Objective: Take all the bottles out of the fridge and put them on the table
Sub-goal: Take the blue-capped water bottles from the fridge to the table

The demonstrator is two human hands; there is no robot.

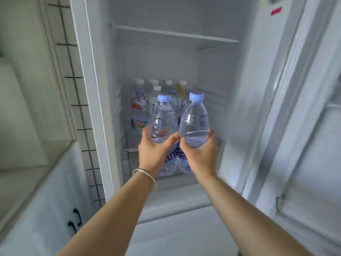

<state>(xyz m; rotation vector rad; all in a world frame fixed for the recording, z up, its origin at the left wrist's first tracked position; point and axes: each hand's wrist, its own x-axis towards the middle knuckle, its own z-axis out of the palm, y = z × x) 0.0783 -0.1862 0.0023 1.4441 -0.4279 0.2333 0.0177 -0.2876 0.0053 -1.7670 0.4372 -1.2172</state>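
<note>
I stand before the open fridge [217, 74]. My left hand [154, 154] grips a clear water bottle with a pale blue cap [162, 119] around its middle. Beside it, my right hand [201, 156] grips a second such bottle [194, 119]. Both bottles are held side by side, touching, in front of the lower shelf. Behind them on that shelf stand several more bottles [140, 106], some with blue caps, some with white caps [168, 82], one yellowish [181, 89]. The held bottles hide part of that group.
The fridge door [304, 126] stands open at the right with its door racks. An upper shelf [175, 33] carries nothing I can see. At the left is a tiled wall [73, 71], a white counter [36, 172] and a cabinet with black handles [75, 220].
</note>
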